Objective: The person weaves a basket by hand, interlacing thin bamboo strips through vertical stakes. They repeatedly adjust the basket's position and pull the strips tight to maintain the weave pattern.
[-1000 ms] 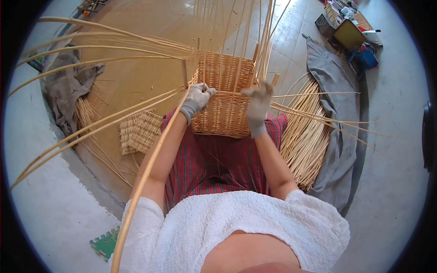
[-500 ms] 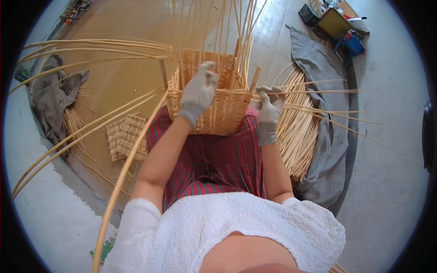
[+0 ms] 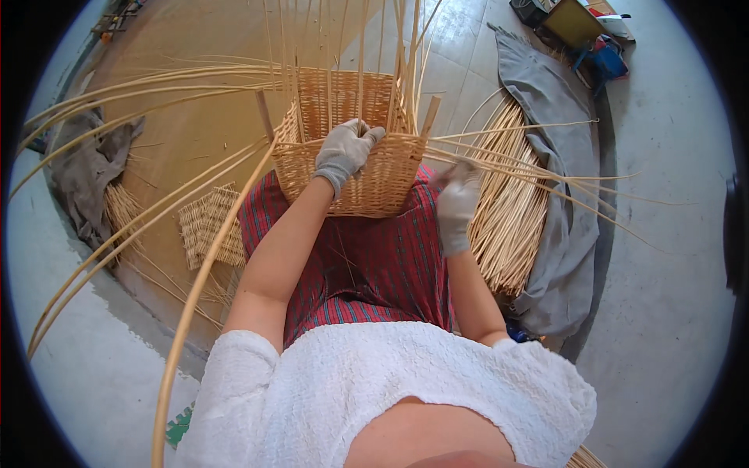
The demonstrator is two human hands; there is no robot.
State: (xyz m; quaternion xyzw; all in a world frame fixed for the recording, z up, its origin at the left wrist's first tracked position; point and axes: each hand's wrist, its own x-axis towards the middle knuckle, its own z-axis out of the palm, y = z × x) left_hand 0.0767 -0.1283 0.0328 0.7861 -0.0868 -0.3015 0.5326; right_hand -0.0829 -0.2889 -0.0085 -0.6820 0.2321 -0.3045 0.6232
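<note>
A square woven wicker basket (image 3: 388,168) rests on my lap, with long upright rods (image 3: 360,58) rising from its far part. At its near rim my gloved left hand (image 3: 346,152) is closed, the thumb and fingers pinching the edge. My gloved right hand (image 3: 459,204) is off the basket's right side, just below several long loose rods (image 3: 538,169) that stick out to the right. Motion smears its fingers, so whether they hold a rod does not show. Thicker corner posts (image 3: 431,115) stand up at the near corners.
Long rods (image 3: 140,226) also fan out leftward, one thick rod (image 3: 195,312) bending close past my left arm. To the right lies a bundle of cut rods (image 3: 511,226) by a grey cloth (image 3: 566,273). Flat woven panels (image 3: 211,226) lie on the floor at left.
My left hand has come down from above the rim and closed on it. The right hand has moved down a little, below the loose rods. The basket has shifted slightly left and up.
</note>
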